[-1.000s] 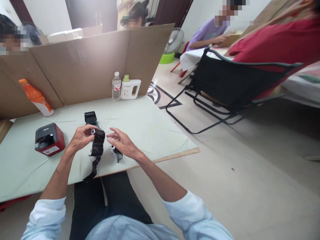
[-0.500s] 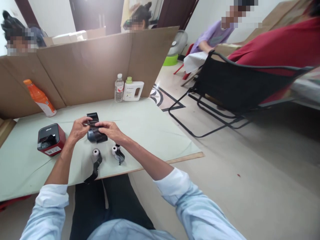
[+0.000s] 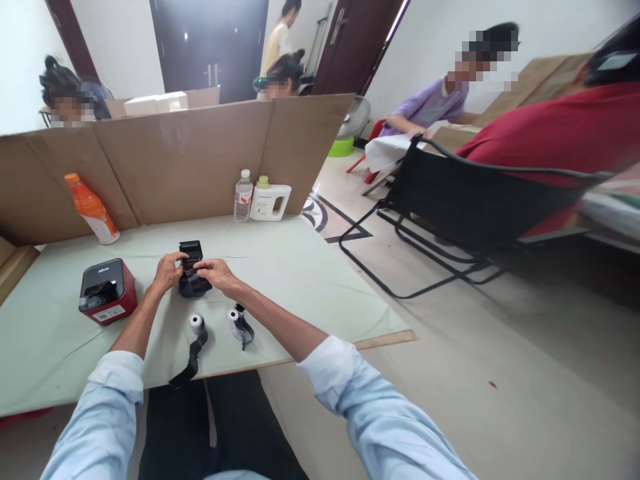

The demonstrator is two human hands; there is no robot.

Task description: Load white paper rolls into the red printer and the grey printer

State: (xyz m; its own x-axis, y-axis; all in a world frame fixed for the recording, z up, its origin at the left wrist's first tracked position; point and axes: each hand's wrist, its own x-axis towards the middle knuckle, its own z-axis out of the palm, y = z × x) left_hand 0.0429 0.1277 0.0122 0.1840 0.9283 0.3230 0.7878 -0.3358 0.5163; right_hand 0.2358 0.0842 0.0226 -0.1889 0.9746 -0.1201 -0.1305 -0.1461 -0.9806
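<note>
My left hand (image 3: pixel 170 269) is closed in a pinch at the left side of a small black device with a raised lid, which looks like a portable printer (image 3: pixel 191 247). My right hand (image 3: pixel 219 275) pinches from the right side. Between my fingertips, over the device, lies a dark glossy strip (image 3: pixel 192 264); its exact edges are hard to make out. Nearer to me on the table stands a white paper roll (image 3: pixel 197 323) with a black strip trailing toward the table edge. Right of it is a smaller white roll (image 3: pixel 234 316) with a crumpled dark strip.
A red and black box-shaped machine (image 3: pixel 107 291) sits left of my forearm. Along the cardboard screen (image 3: pixel 185 160) stand an orange bottle (image 3: pixel 93 209), a clear water bottle (image 3: pixel 243 195) and a white jug (image 3: pixel 270 202). A black folding chair (image 3: pixel 480 193) and several people are beyond the table.
My view has tilted up slightly, so the table appears lower. The dark strip that stuck out past the device's lower right now lies closer over it. Both hands stay at the device.
</note>
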